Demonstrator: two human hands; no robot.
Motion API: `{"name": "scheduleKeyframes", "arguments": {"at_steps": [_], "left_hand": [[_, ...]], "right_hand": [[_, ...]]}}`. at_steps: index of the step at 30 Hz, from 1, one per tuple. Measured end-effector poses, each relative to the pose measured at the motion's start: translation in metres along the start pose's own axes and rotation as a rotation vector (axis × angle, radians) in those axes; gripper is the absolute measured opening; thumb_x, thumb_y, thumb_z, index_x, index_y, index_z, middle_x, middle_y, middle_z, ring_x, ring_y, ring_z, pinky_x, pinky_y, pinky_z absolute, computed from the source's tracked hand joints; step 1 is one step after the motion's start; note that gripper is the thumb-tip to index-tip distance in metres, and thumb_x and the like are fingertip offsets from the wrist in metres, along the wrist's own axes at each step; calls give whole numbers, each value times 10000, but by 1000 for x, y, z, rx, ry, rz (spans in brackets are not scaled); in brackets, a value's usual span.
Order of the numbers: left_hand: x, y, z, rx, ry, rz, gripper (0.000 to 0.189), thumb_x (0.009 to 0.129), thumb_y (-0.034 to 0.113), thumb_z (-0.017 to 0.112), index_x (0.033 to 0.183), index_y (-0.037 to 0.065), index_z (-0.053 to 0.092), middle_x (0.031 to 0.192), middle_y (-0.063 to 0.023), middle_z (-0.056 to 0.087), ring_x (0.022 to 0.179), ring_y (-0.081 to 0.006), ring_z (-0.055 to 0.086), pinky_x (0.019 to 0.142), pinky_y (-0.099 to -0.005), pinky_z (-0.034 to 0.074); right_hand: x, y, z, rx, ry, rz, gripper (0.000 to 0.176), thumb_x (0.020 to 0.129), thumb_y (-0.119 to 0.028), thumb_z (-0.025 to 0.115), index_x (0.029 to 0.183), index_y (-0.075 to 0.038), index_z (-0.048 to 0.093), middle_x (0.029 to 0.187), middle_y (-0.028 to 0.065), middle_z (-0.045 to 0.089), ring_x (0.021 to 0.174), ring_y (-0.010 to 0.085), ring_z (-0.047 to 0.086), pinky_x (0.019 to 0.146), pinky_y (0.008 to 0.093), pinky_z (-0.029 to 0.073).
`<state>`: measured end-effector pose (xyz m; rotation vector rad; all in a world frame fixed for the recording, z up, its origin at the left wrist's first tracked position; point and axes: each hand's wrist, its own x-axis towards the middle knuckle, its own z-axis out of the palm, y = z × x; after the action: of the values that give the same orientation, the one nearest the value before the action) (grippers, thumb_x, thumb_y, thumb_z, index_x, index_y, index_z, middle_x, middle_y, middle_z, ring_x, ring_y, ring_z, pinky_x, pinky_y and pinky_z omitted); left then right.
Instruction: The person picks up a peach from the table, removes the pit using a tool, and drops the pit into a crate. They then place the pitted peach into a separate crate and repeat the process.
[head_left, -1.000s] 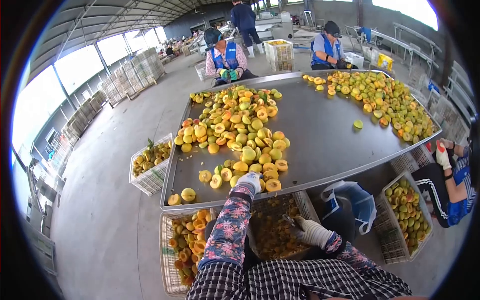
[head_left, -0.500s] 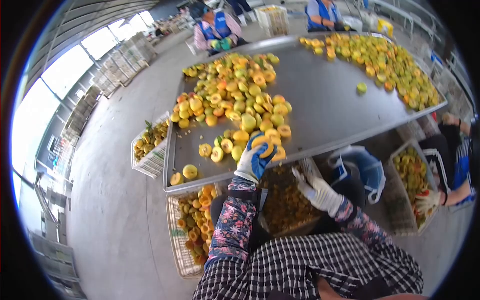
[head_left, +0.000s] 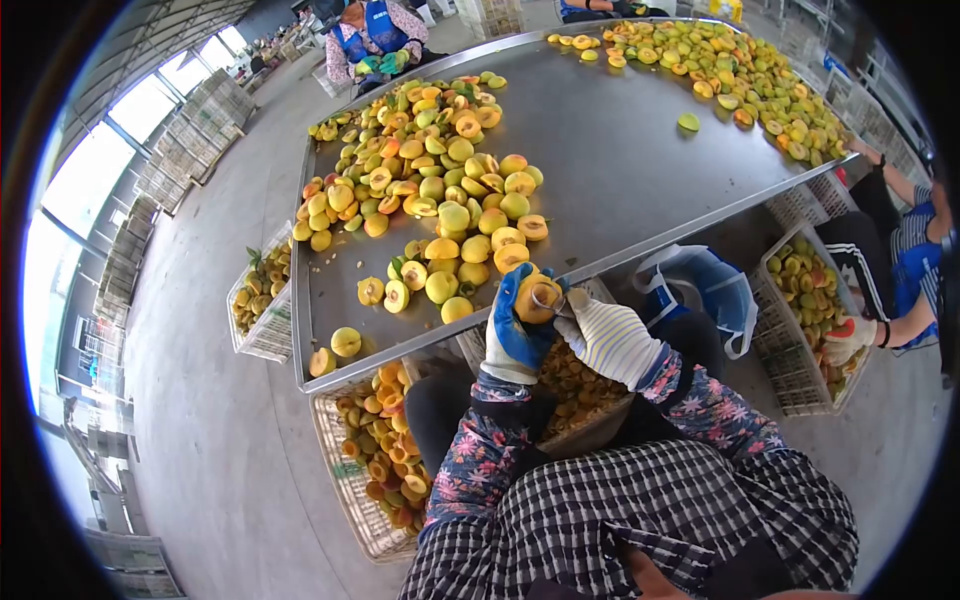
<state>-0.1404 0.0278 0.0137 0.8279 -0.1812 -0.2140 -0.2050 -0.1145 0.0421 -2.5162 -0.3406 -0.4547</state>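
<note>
My left hand (head_left: 519, 325), in a blue and white glove, is closed round a halved peach (head_left: 538, 300) at the near edge of the metal table. My right hand (head_left: 606, 338), in a striped white glove, is closed on a small metal tool (head_left: 549, 297) whose looped end meets the cut face of the peach. Most of the tool is hidden by the fingers. Just beyond my hands lies a heap of whole and halved peaches (head_left: 452, 216) on the table (head_left: 600, 160).
Crates of peaches stand below the table at the left (head_left: 262, 330), by my legs (head_left: 345, 500) and at the right (head_left: 800, 400). A blue bucket (head_left: 715, 290) sits right of my hands. Co-workers are at the far side and right. Another heap (head_left: 740, 85) lies at the back right.
My hands have come together at the peach half, with the tool now against it. The view has shifted, so the table appears further left and higher.
</note>
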Motion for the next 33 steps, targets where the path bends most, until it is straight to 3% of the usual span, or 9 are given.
{"name": "scheduleKeyframes", "arguments": {"at_steps": [4,7,13,18,23,26,28,30,33], "left_hand": [[-7,4,2,662,-161,297,340,987,269,503,1202,7,533,1156,-162,581,1099,-292,577,1012,-482,464],[-3,-2,-1,-40,-5,15,387,999,303,481,1233,-2,528,1181,-153,578,1119,-289,569,1008,-469,463],[0,4,-9,-433,33,-217,463,1021,364,421,1261,-20,515,1208,-150,572,1129,-284,561,1010,-454,458],[0,-14,-31,568,-91,225,317,963,135,540,1244,-2,486,1214,-147,572,1101,-267,588,960,-383,496],[-7,-5,-33,1102,-67,387,350,916,41,585,1243,11,464,1194,-131,610,1068,-227,627,917,-317,509],[-11,-5,-25,525,52,9,343,967,154,546,1271,18,469,1167,-123,636,1044,-215,639,911,-309,505],[-12,-6,-27,634,21,-10,387,1031,290,424,1287,7,484,1143,-111,634,1028,-192,625,907,-297,495],[-6,-17,-37,171,77,-253,477,1052,382,347,1265,-10,513,1147,-94,610,1030,-166,596,916,-279,477],[0,-33,-43,324,168,-163,431,1060,318,354,1312,-13,466,1212,-98,568,1063,-135,563,924,-265,463]], "right_hand": [[1,3,3,49,-17,-27,235,903,-224,620,994,-22,543,752,151,657,673,349,650,583,439,523],[2,1,-2,10,-18,-73,225,888,-211,639,979,-31,540,769,134,662,691,340,659,590,420,534],[6,5,0,-58,-79,-123,221,871,-209,653,967,-44,542,774,137,662,678,333,655,580,419,529],[5,3,5,-97,-117,-110,219,890,-234,613,971,-43,540,774,150,654,657,339,645,559,440,513],[9,10,5,-207,-287,-129,218,921,-227,526,1013,-29,519,782,176,638,646,363,634,543,460,496],[8,15,5,-233,-350,-126,217,920,-207,504,1028,-19,505,787,184,635,652,371,636,546,472,492],[2,16,7,-262,-385,-97,218,914,-198,506,1026,-11,499,787,184,637,657,370,639,550,479,492],[-1,20,11,-248,-410,-83,234,910,-202,516,1030,-3,498,779,193,637,666,378,638,563,483,494],[-2,22,14,-128,-377,-68,259,903,-213,536,1030,9,498,760,205,636,678,391,634,578,489,493]]}}
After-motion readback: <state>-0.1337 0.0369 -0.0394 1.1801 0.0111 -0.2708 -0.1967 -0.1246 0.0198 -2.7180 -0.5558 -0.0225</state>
